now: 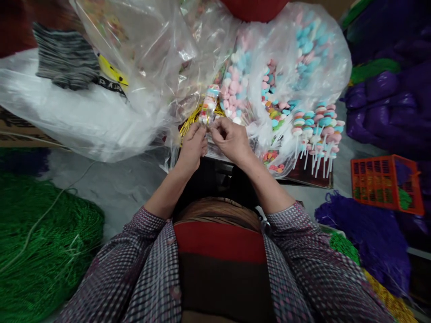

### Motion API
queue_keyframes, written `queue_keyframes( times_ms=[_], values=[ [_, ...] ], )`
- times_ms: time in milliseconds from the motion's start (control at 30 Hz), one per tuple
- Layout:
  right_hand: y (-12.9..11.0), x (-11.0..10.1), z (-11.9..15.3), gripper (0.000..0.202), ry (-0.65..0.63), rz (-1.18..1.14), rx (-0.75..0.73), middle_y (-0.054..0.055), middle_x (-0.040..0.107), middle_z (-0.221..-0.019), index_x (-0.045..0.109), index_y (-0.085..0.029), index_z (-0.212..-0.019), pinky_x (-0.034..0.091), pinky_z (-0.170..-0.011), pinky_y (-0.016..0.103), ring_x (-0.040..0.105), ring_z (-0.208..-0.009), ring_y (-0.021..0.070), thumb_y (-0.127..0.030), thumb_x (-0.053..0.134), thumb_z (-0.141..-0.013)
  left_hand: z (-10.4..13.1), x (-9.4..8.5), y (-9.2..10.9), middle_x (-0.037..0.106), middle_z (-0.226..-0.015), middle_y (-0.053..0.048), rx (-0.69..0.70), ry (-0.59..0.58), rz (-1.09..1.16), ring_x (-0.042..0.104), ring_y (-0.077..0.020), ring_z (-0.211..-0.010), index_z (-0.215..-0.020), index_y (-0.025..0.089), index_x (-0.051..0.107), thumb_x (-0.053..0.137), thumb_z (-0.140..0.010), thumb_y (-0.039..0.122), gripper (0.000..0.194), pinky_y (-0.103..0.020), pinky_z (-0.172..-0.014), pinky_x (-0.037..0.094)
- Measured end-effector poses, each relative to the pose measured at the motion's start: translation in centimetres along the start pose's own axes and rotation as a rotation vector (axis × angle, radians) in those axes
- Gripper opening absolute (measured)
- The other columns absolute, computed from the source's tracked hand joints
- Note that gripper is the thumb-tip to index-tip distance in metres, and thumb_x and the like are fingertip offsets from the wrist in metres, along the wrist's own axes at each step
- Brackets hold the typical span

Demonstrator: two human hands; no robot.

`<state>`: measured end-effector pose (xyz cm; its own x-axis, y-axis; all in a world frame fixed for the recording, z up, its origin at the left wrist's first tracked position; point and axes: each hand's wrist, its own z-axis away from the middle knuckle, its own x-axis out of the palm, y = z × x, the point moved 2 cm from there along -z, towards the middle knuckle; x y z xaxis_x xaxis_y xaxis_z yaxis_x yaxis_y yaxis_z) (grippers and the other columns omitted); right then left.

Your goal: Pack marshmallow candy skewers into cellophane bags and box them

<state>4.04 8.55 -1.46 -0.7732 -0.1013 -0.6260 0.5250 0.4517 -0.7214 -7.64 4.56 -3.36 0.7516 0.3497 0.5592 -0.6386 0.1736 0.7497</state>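
Note:
My left hand (194, 146) and my right hand (232, 139) meet at the table's near edge, fingers pinched at the lower end of a wrapped marshmallow skewer (210, 101). Pink, white and blue pieces show through its transparent wrapper, which points away from me. A thin gold strip shows at the fingertips, probably a twist tie. Under and beside the skewer lies a bunch of gold twist ties (191, 120). Loose pink, white and blue marshmallows (232, 83) fill a bag just beyond my right hand. The exact grip of each finger is too small to make out.
Several unwrapped marshmallow skewers (318, 128) are stacked at the table's right. Large plastic bags (141, 49) cover the back and left, with a grey knitted glove (65, 56) on top. Green strands (50, 251) lie at left; an orange crate (387, 181) and purple strands (367, 237) are at right.

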Motion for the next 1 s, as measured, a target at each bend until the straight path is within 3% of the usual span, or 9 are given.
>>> queue_keyframes(
  times_ms=[100,200,300,467,667,833,1000],
  values=[
    [-0.1,0.3,0.4,0.013,0.016,0.157,-0.027,0.000,0.065,-0.071,0.059,-0.021,-0.080,0.048,-0.067,0.027,0.060,-0.068,0.0140,-0.022,0.056,-0.093,0.0,0.1,-0.8,0.029,-0.049,0.011,0.029,-0.053,-0.061,0.024,-0.0028,-0.034,-0.072,0.022,0.042,0.050,-0.096,0.009,0.029,-0.015,-0.035,0.017],
    [0.3,0.6,0.5,0.011,-0.007,0.227,-0.051,0.000,0.066,-0.071,0.060,-0.021,-0.081,0.046,-0.066,0.027,0.061,-0.068,0.0145,-0.020,0.057,-0.092,0.0,0.2,-1.3,0.034,-0.052,0.010,0.078,-0.089,-0.063,0.027,-0.0029,-0.035,-0.074,0.022,0.043,0.053,-0.098,0.017,0.026,-0.017,-0.035,0.018],
    [0.1,0.3,1.0,0.012,0.002,0.196,-0.103,-0.001,0.067,-0.072,0.062,-0.021,-0.083,0.047,-0.065,0.027,0.061,-0.067,0.0135,-0.022,0.056,-0.094,0.1,0.3,-1.1,0.032,-0.051,0.009,0.099,-0.070,-0.050,0.025,-0.0036,-0.035,-0.074,0.023,0.040,0.049,-0.101,0.023,0.029,-0.019,-0.035,0.017],
    [-0.5,-1.0,2.0,0.021,0.114,0.063,-0.158,0.001,0.070,-0.080,0.066,-0.021,-0.098,0.054,-0.071,0.027,0.063,-0.070,0.0124,-0.031,0.048,-0.102,0.6,1.0,-0.3,0.027,-0.048,0.011,-0.019,-0.057,-0.027,0.019,-0.0039,-0.034,-0.076,0.023,0.039,0.043,-0.103,0.019,0.028,-0.018,-0.035,0.016],
    [0.4,-1.8,1.6,0.022,-0.065,0.142,-0.287,0.005,0.078,-0.095,0.072,-0.021,-0.098,0.058,-0.086,0.032,0.073,-0.091,0.0167,-0.025,0.051,-0.100,0.8,1.1,-1.0,0.026,-0.047,0.012,-0.047,-0.122,-0.056,0.020,-0.0036,-0.032,-0.074,0.023,0.038,0.046,-0.099,0.014,0.028,-0.016,-0.034,0.014],
    [1.0,-2.5,1.6,0.025,-0.134,0.130,-0.235,0.004,0.079,-0.097,0.075,-0.025,-0.103,0.058,-0.089,0.032,0.074,-0.095,0.0172,-0.026,0.050,-0.101,1.0,0.9,-1.2,0.029,-0.048,0.011,-0.051,-0.151,-0.067,0.021,-0.0035,-0.034,-0.075,0.022,0.044,0.047,-0.094,0.009,0.023,-0.016,-0.036,0.017],
    [1.0,-2.7,2.2,0.024,-0.139,0.101,-0.177,0.003,0.079,-0.097,0.077,-0.028,-0.103,0.058,-0.090,0.034,0.073,-0.097,0.0181,-0.023,0.054,-0.098,1.3,1.2,-1.1,0.024,-0.049,0.011,-0.109,-0.088,-0.044,0.022,-0.0017,-0.035,-0.073,0.021,0.045,0.054,-0.093,0.010,0.025,-0.015,-0.039,0.014]
  ],
)
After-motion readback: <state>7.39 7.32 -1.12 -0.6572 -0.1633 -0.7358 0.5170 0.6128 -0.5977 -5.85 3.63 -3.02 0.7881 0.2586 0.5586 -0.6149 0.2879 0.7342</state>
